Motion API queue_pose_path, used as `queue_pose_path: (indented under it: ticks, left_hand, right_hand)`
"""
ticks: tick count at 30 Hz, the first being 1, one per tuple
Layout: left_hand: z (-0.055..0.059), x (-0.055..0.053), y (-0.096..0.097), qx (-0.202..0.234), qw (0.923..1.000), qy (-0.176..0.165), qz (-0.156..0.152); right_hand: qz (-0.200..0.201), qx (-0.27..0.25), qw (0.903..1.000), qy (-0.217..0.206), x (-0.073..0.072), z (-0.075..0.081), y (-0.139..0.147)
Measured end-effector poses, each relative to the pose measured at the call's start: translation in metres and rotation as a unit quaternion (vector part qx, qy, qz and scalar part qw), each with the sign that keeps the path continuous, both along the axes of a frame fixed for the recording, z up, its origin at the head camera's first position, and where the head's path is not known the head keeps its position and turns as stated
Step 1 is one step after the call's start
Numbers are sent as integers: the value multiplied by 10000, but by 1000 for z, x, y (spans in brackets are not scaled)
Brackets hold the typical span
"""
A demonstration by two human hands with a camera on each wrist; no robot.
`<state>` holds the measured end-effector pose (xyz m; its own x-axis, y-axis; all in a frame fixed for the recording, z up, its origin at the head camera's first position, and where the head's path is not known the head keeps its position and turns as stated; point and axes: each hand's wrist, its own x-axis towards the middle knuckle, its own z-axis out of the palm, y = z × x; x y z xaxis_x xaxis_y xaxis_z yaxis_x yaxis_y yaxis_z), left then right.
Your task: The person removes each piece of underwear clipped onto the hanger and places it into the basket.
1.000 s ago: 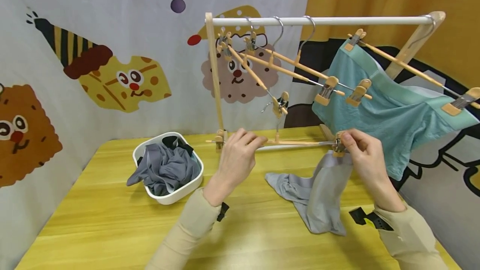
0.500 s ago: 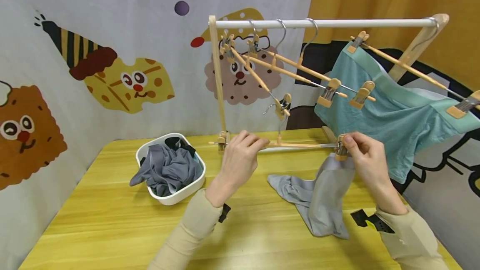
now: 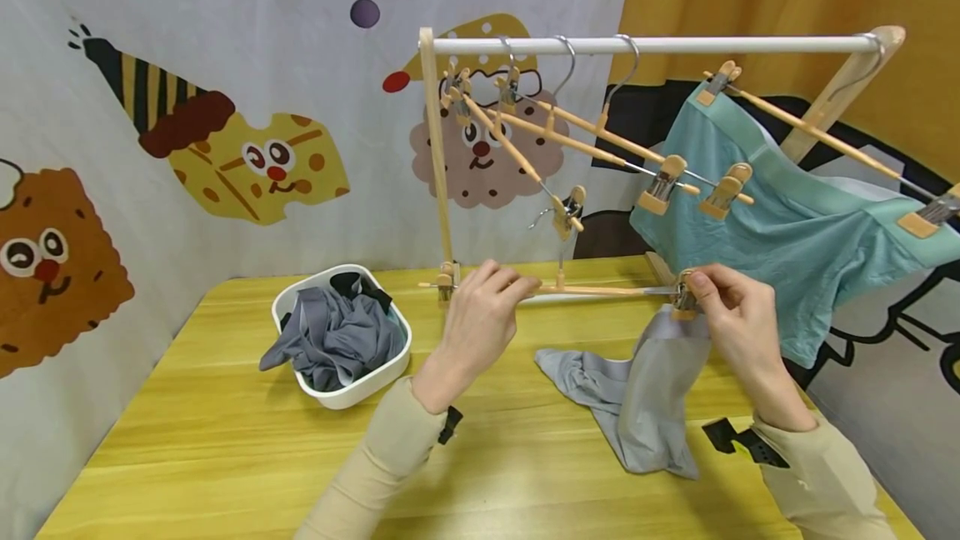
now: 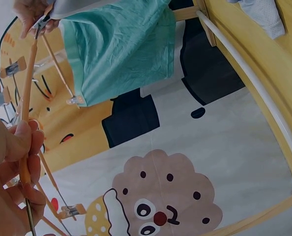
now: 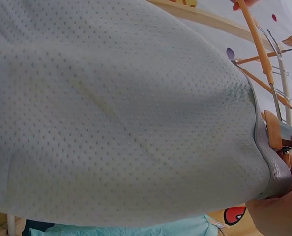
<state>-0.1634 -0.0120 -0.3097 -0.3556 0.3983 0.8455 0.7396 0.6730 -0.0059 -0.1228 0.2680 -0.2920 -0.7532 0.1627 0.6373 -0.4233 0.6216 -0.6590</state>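
My left hand (image 3: 483,307) grips the wooden bar of a clip hanger (image 3: 600,290) held low in front of the rack; its curled fingers show in the left wrist view. At the bar's right end my right hand (image 3: 738,327) pinches a clip (image 3: 684,297) between thumb and fingers. Grey underpants (image 3: 660,390) hang from that clip by the waistband, the lower part lying on the table. In the right wrist view their perforated fabric (image 5: 126,123) fills most of the picture, and the clip's wooden pad (image 5: 273,130) sits right at the waistband edge. The hanger's left clip (image 3: 446,280) holds nothing.
A rack with a white rail (image 3: 675,45) carries several bare clip hangers and one with teal underpants (image 3: 738,190) at the right. To the left, a white basket (image 3: 345,397) of dark and grey clothes stands on the yellow wooden table (image 3: 225,473).
The head view has shifted slightly. Both hands keep their holds on the hanger and clip, and the grey underpants hang nearly as before.
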Motion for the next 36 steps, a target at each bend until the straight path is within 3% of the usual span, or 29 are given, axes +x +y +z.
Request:
queue_pose_path:
  ticks: [8, 17, 19, 21, 24, 28, 31, 34, 36]
  left_hand:
    - [1, 0, -1, 30, 10000, -64, -7]
    - [-2, -2, -2, 127, 9998, -158, -77]
    - [-2, -3, -2, 121, 9997, -190, -103]
    - [-3, -3, -1, 118, 9996, -201, -130]
    - [-4, -2, 0, 90, 9997, -178, -136]
    - [-4, -1, 2, 33, 9999, -131, -108]
    - [-3, 1, 3, -8, 9999, -143, -75]
    - [-3, 1, 4, -8, 9998, -195, -62]
    - [-4, 1, 4, 8, 9998, -208, -66]
  right_hand:
    - [-13, 180, 9971, 739, -2, 0, -5]
    - [169, 5, 9994, 293, 0, -4, -4]
    - [168, 85, 9987, 481, -1, -7, -5]
    - [-4, 357, 9951, 924, -2, -11, -8]
    - [-352, 1199, 9739, 1893, -5, -12, -16]
    - [-552, 2513, 9210, 2926, -8, -12, -31]
    - [-486, 3253, 8877, 3222, -9, -13, -42]
    - [-499, 3592, 8703, 3332, -10, -14, -49]
    - [-406, 3690, 8673, 3317, -11, -15, -52]
